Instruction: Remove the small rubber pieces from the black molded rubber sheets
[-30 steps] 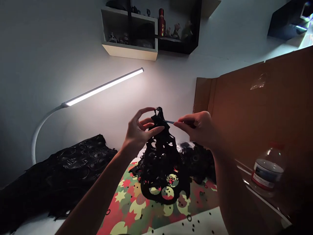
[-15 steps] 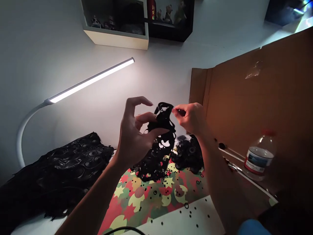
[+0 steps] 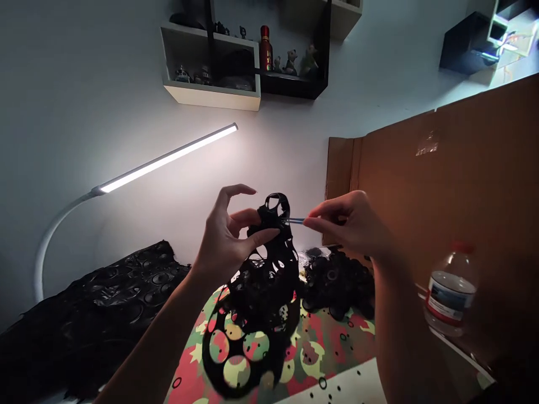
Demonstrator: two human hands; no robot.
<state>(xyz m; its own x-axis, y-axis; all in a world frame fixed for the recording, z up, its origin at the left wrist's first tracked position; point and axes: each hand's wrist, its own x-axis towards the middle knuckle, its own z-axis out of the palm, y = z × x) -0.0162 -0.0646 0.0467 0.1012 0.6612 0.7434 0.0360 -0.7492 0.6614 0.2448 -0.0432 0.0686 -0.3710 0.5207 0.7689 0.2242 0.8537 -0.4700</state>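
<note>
A black, rubbery sheet full of round holes (image 3: 269, 280) hangs in front of me, its lower end spread over the patterned cloth. My left hand (image 3: 229, 238) pinches the sheet near its top between thumb and fingers, with the index finger raised and curved above. From the right, my right hand (image 3: 349, 221) grips slim bluish tweezers (image 3: 296, 220) between thumb and fingertips. Their tips meet the sheet just beside my left thumb; whether they clasp anything there I cannot make out.
A pile of black rings (image 3: 337, 280) sits behind on the right, and a heap of black sheets (image 3: 126, 292) on the left. Tiny black bits dot the patterned cloth (image 3: 311, 348). A lit lamp (image 3: 172, 158), a cardboard panel (image 3: 442, 185) and a water bottle (image 3: 450, 297) stand around.
My right hand has moved right, away from the sheet's edge, and the tweezers now show. More of the sheet hangs down, with large holes visible at its lower end. The view has shifted upward.
</note>
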